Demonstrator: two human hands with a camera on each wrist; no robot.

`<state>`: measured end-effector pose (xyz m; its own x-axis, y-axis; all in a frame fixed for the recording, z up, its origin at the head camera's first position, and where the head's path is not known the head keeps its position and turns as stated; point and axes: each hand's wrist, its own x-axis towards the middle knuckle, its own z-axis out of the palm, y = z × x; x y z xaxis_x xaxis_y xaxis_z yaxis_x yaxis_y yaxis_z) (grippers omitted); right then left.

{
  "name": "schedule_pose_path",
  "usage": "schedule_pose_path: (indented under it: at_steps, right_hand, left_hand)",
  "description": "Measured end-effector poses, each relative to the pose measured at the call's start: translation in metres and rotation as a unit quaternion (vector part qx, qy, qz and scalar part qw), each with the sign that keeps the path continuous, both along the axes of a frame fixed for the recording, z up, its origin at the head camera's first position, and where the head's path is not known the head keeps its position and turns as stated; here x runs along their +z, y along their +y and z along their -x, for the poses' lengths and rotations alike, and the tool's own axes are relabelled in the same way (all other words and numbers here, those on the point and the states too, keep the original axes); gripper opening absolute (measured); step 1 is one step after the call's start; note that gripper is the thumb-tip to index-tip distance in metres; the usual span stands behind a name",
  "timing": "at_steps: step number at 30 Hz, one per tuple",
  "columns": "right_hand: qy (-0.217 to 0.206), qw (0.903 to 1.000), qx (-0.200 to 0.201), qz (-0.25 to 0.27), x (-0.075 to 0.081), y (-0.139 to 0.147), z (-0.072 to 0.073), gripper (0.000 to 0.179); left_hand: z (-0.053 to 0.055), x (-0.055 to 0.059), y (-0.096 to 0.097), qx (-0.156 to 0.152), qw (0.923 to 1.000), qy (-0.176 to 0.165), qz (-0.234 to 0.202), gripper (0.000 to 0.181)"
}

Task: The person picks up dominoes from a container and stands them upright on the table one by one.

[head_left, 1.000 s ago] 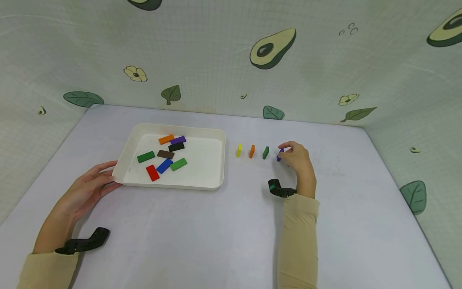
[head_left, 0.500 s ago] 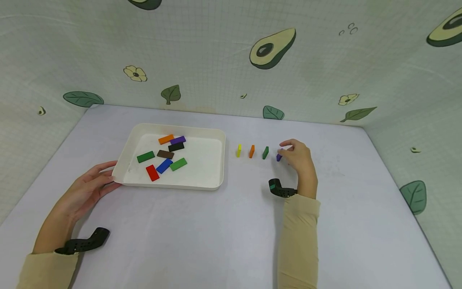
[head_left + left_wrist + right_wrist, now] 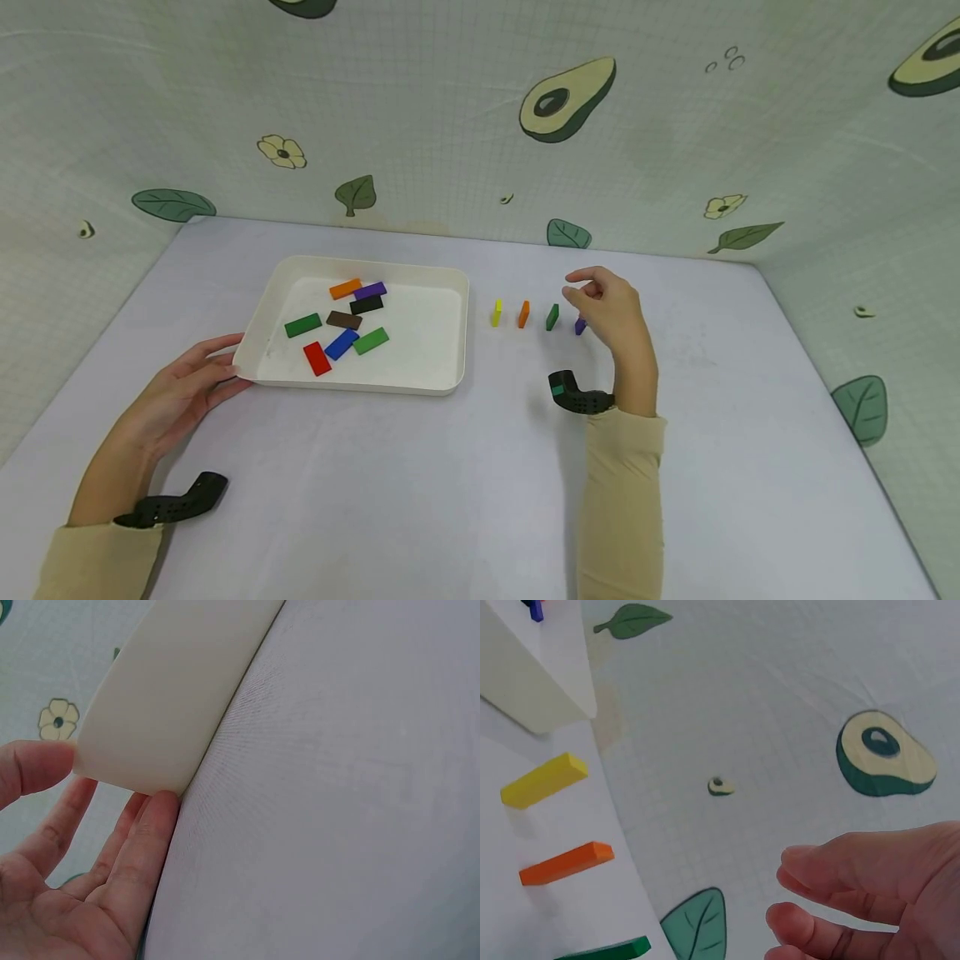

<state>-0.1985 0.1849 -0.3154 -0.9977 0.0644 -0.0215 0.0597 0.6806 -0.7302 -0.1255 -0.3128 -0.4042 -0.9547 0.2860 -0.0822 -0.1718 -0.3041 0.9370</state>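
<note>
White tray (image 3: 431,333) sits on the counter (image 3: 375,500), left of centre on my head feed. L hand (image 3: 176,400) has its near-left corner pinched: on the L wrist cam I see thumb at the rim, fingertips at the wall's bottom edge. Eight pcs lie inside: orange block (image 3: 345,288), purple block (image 3: 370,291) & black block (image 3: 367,305) toward the back, dark green block (image 3: 303,325) at left, brown block (image 3: 344,320) mid, then red block (image 3: 317,358), blue block (image 3: 342,344) & light green block (image 3: 371,341) nearer me.

Right of the tray, four more stand on end, spaced in a row, L to R: yellow upright (image 3: 497,313), orange upright (image 3: 524,314), green upright (image 3: 552,317), purple upright (image 3: 580,327). R hand (image 3: 611,312) is up by the purple one, partly hiding it; thumb & index parted w/ a gap btwn tips. Can't tell if it touches. Behind: pale cloth (image 3: 450,100) w/ avocado, leaf & flower prints.
</note>
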Motion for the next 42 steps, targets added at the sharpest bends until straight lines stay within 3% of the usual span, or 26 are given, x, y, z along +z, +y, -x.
schedule_pose_path:
  at_steps: [7,21,34,42]
  right_hand:
    - [0.026,0.9987,0.031,0.033,0.006,-0.017,-0.002,0.026]
    - [0.04,0.9912,0.098,0.079,0.009,-0.064,-0.007,0.019]
    - [0.046,0.9819,0.177,0.051,-0.005,-0.107,-0.009,0.018]
    - [0.027,0.9768,0.209,0.04,-0.018,-0.132,-0.011,0.022]
  left_hand:
    - [-0.001,0.0,0.0,0.013,0.9997,-0.004,0.019,0.04]
    - [0.0,0.0,0.0,0.005,0.9997,0.001,0.025,0.04]
    - [0.0,0.0,0.001,0.009,0.9996,-0.002,0.027,0.041]
    - [0.0,0.0,0.001,0.01,0.9993,-0.003,0.035,0.041]
